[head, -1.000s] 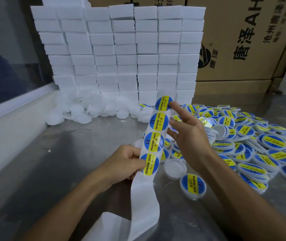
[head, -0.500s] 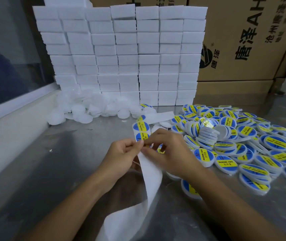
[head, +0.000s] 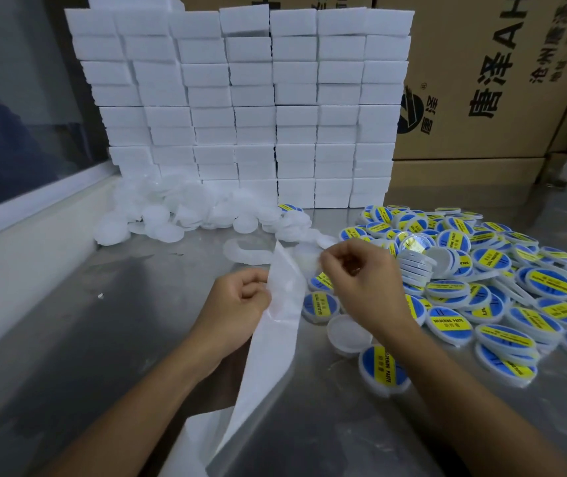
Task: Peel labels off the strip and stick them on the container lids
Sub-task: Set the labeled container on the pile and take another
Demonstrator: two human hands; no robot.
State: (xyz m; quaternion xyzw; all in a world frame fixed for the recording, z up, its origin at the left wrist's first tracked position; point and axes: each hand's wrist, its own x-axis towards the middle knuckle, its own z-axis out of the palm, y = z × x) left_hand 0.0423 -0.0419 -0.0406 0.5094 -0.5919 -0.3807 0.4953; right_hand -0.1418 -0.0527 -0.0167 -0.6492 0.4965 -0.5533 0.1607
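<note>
My left hand (head: 241, 301) grips the white backing strip (head: 275, 342), which stands up from my fist and trails down toward the front edge. No labels show on the strip's visible face. My right hand (head: 354, 280) is just right of the strip, its fingers curled in a pinch. A blue and yellow label (head: 321, 282) shows under its fingertips. A bare white lid (head: 347, 330) lies below my right wrist. Next to that one lies a labelled lid (head: 383, 370).
A heap of labelled lids (head: 502, 284) covers the right side of the metal table (head: 103, 339). Loose white lids (head: 172, 215) lie at the back, before a wall of white foam blocks (head: 241, 108). Cardboard boxes (head: 481, 80) stand behind; a window ledge (head: 17, 235) runs along the left.
The strip with its labels was lowered from upright. My right hand came to it, pinched at a label and has now pulled away to the right. The strip's labelled part is out of sight.
</note>
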